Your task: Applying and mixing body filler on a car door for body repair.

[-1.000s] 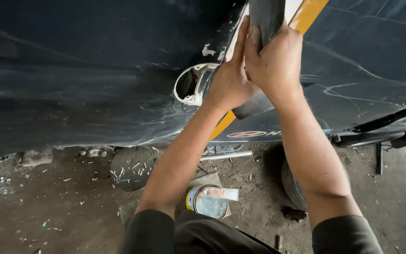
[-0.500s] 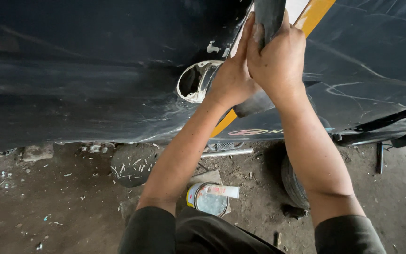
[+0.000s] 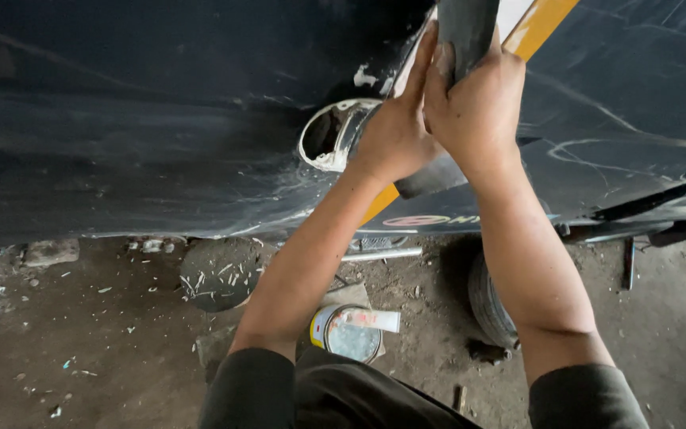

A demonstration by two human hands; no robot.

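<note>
Both hands are pressed together against a dark vehicle body panel [image 3: 121,135] near its upper middle. My right hand [image 3: 478,103] wraps a dark grey flat block [image 3: 464,32] that sticks up past the frame's top. My left hand [image 3: 395,131] rests against that same block and the panel, fingers stretched upward. Just left of the hands is a round opening with a white-smeared rim [image 3: 329,137]. A yellow and white stripe [image 3: 533,28] runs diagonally under the hands.
On the dirt floor between my arms stands an open round tin [image 3: 351,338] with a whitish scraper across it. A metal rod [image 3: 383,254] lies under the panel's edge. A dark tyre [image 3: 490,306] stands behind my right forearm. White flecks litter the ground at left.
The hands and block sit slightly lower and further right on the panel than one second ago; the grip is unchanged.
</note>
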